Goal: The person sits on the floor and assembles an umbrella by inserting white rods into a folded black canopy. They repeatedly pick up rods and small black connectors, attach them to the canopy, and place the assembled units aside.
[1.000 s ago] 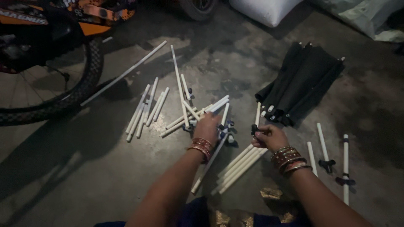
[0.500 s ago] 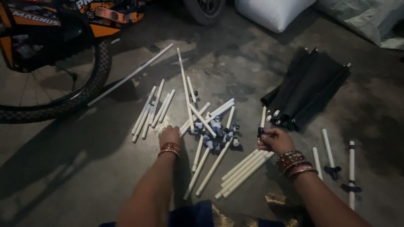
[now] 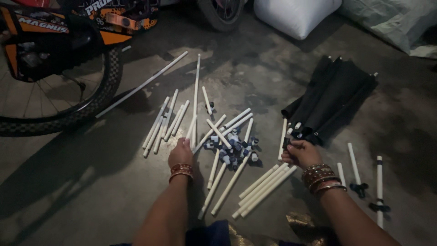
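Note:
My left hand (image 3: 180, 153) reaches forward over the floor, fingertips at the near end of a long white tube (image 3: 195, 98); whether it grips the tube I cannot tell. My right hand (image 3: 300, 153) is closed on a short white tube (image 3: 282, 136) with a black connector at its near end. Between the hands lies a pile of small blue-grey connectors (image 3: 232, 148) among crossed white tubes (image 3: 227, 127). A row of white tubes (image 3: 264, 184) lies just under my right hand. Both wrists wear bangles.
A bicycle wheel (image 3: 59, 116) stands at the left. A bundle of folded black fabric (image 3: 334, 98) lies at the right, white sacks (image 3: 296, 16) behind it. More white tubes (image 3: 164, 123) lie left of centre; tubes with black connectors (image 3: 378, 182) lie at far right.
My left hand has moved left, off the connector pile, toward the long tube. The connector pile is now uncovered. My right hand has stayed on the short tube.

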